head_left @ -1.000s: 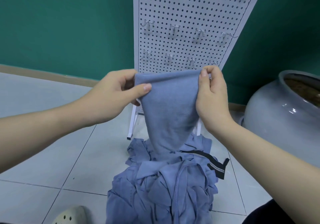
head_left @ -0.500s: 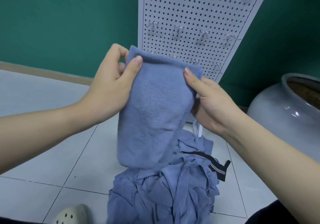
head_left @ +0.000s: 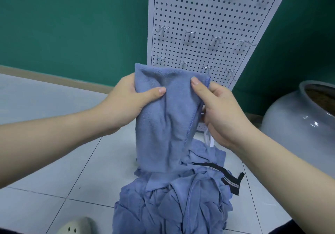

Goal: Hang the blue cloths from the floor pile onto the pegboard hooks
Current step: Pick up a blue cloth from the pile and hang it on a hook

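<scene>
Green wall, white pegboard ahead; my left hand and right hand pinch this soft, floppy blue cloth near its top edge.

Tiled room, green wall, pegboard, ceramic urn

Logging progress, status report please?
Left hand, right hand both grip blue cloth. Pegboard hooks bare. Nothing in the way.

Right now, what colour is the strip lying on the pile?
Black, with a pale grey striped end; the strip shows best in the head view, on the pile's right side.
</scene>
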{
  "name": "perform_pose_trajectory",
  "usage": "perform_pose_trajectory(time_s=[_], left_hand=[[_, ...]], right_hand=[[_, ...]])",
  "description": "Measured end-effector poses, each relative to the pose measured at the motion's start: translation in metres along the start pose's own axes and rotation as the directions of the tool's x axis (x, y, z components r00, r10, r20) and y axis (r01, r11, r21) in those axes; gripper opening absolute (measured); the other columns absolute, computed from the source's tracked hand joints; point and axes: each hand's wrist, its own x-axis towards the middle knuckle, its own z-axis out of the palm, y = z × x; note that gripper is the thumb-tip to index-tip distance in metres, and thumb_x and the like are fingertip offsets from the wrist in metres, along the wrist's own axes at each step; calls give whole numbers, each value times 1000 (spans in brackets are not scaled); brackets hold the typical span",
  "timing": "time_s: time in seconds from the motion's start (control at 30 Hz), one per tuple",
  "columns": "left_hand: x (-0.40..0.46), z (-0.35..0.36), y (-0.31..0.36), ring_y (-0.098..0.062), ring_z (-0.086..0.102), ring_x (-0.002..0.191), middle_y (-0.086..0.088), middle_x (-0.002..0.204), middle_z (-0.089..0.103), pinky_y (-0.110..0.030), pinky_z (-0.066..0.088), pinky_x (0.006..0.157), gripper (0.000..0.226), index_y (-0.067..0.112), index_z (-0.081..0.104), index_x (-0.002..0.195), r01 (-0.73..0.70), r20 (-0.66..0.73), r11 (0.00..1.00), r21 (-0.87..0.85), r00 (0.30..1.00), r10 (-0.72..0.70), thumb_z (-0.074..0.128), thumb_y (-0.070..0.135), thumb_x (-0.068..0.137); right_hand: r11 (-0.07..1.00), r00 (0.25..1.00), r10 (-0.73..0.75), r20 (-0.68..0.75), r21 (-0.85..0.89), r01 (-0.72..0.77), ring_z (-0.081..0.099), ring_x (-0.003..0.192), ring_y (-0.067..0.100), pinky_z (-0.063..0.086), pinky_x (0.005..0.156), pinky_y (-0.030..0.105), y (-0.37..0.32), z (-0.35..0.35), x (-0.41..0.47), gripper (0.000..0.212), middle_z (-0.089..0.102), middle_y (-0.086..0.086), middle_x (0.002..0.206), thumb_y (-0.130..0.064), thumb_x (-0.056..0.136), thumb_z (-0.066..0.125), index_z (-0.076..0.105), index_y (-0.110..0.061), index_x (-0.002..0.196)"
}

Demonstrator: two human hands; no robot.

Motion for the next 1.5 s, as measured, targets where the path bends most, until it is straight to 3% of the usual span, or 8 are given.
perform_pose_trajectory(time_s=[0.2,0.47,0.6,0.73,1.03,1.27,1.37,1.5], left_hand=[[0,7,-6,-6,73,103,10,109,78,-32,60,92,35,22,72,118,30,-61,995,91,998,-25,78,6,87],[-1,21,-12,-4,73,87,11,92,78,-34,61,83,27,24,75,104,-1,-337,994,108,941,37,76,9,82],[-13,44,-8,-9,64,72,2,81,70,-28,52,62,11,17,67,96,-88,-297,982,170,945,136,66,12,87],[-28,51,-4,-15,68,81,6,88,69,-32,57,67,19,16,57,98,-128,-184,976,175,970,160,62,15,80],[-23,39,-5,-18,56,76,0,83,58,-42,53,67,12,18,57,95,-268,-96,929,254,949,300,59,6,96],[-8,40,-5,-3,64,89,5,104,66,-19,52,75,54,22,53,114,-7,-149,981,194,988,36,80,54,80],[-10,43,-5,-10,73,103,3,107,78,-23,58,85,39,15,67,117,111,79,993,-47,991,-108,72,39,86],[-12,47,-13,-18,74,105,-3,108,79,-32,59,93,30,11,73,114,158,111,973,-170,984,-140,73,25,88]], right_hand=[[997,997,-32,-66,-71,27,72,85,21,57,80,43,7,10,-4,27,79,14,97,-31,103,61,76,-10,97],[1000,998,-13,-67,-9,12,64,108,53,47,92,73,18,38,-18,48,64,38,111,-51,91,60,70,-4,95],[999,991,-44,-124,-1,44,58,81,23,48,92,70,21,46,-23,51,67,31,88,-49,90,56,65,1,96],[998,984,-51,-173,21,55,69,95,49,48,90,73,15,43,-22,57,64,38,109,-47,92,56,61,8,108],[995,995,-101,-17,-14,101,67,76,8,55,71,23,12,28,-26,23,75,1,77,-27,103,59,70,-15,87],[993,989,-120,-88,-16,119,74,96,27,56,94,59,7,25,-18,30,75,22,102,-31,96,71,68,-2,103],[989,987,-143,-71,20,145,72,106,37,53,97,62,5,23,-13,34,71,29,109,-30,98,65,67,3,107],[982,988,-147,-38,111,151,68,114,42,52,102,61,4,21,-11,18,73,25,114,-24,103,60,70,-8,104]])
